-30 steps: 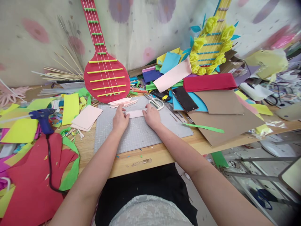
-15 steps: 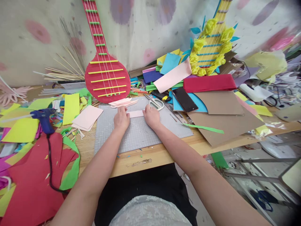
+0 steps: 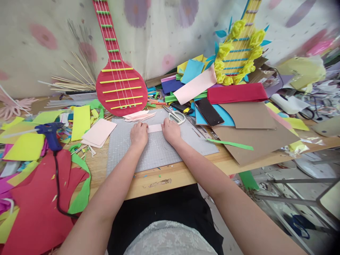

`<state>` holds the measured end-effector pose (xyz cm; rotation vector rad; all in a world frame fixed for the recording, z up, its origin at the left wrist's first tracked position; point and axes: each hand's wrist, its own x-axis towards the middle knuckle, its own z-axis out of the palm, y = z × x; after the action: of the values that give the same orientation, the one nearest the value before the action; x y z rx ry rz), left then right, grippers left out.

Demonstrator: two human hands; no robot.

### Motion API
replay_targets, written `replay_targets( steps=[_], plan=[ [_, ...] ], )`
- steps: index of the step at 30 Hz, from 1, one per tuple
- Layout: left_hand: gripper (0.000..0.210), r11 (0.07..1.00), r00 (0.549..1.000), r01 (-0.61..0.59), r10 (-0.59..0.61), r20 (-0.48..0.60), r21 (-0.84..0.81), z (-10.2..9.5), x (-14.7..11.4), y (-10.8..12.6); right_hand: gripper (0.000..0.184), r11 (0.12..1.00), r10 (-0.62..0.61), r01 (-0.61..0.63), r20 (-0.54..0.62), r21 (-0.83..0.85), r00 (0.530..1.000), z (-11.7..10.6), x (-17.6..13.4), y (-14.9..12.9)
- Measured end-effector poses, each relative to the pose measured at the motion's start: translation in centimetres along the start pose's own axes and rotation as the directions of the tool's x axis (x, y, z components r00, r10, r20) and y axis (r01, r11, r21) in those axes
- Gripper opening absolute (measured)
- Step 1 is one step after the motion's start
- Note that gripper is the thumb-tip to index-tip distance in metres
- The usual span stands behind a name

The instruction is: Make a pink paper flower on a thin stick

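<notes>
A narrow pale pink paper strip (image 3: pixel 154 128) lies across the grey cutting mat (image 3: pixel 159 152). My left hand (image 3: pixel 139 134) has closed fingers on its left end, and my right hand (image 3: pixel 171 131) grips the right end, so only the middle of the strip shows. White-handled scissors (image 3: pixel 177 117) rest just beyond my right hand. Folded pale pink pieces (image 3: pixel 139 115) lie past my left hand, at the foot of a red paper lute (image 3: pixel 122 88) with yellow and green bars. To the left, pale pink sheets (image 3: pixel 99 132) overlap the mat's edge.
A blue glue gun (image 3: pixel 51 136) with a black cord sits at left on red paper (image 3: pixel 39 202) and scraps. At right are a black phone (image 3: pixel 209 112), brown cardboard (image 3: pixel 255 141) and a green strip (image 3: pixel 230 144). A yellow flowered instrument (image 3: pixel 236 53) leans at the back.
My left hand has slid slightly right along the strip, so a little less of it shows. My right hand stays nearly in place.
</notes>
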<state>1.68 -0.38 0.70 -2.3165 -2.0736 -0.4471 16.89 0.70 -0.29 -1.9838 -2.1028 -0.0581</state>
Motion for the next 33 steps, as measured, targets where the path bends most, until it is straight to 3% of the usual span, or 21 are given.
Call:
replay_targets(
  steps=[7, 14, 18, 27, 30, 33],
  plan=[
    [0.028, 1.000, 0.997, -0.018, 0.018, -0.072, 0.003, -0.3, -0.5, 0.5, 0.030, 0.999, -0.010, 0.011, -0.036, 0.036, 0.999, 0.1, -0.2, 0.1],
    [0.034, 0.999, 0.998, -0.011, 0.014, -0.068, 0.049, -0.2, -0.8, 1.1, 0.045, 0.993, -0.016, 0.037, -0.193, 0.109, 0.981, -0.6, -1.4, -0.9],
    [0.034, 0.999, 0.998, -0.006, 0.009, -0.067, 0.052, -0.1, -0.8, 1.1, 0.044, 0.987, -0.082, 0.105, -0.177, 0.123, 0.981, -0.5, -1.7, -1.3],
    [0.034, 0.999, 0.998, 0.028, -0.026, -0.050, 0.037, -0.3, -0.8, 1.1, 0.039, 0.984, 0.010, 0.014, -0.130, 0.178, 0.991, -0.7, -1.5, 1.2],
    [0.033, 0.999, 0.998, 0.037, -0.036, -0.045, 0.018, -0.2, -0.7, 1.1, 0.038, 0.973, -0.052, 0.086, -0.159, 0.215, 0.986, -0.6, -1.3, 1.3],
    [0.033, 0.999, 0.998, 0.047, -0.048, -0.050, -0.013, -0.1, -0.6, 1.1, 0.036, 0.926, -0.229, 0.265, -0.158, 0.268, 0.960, -0.4, -1.1, 0.8]
  ],
)
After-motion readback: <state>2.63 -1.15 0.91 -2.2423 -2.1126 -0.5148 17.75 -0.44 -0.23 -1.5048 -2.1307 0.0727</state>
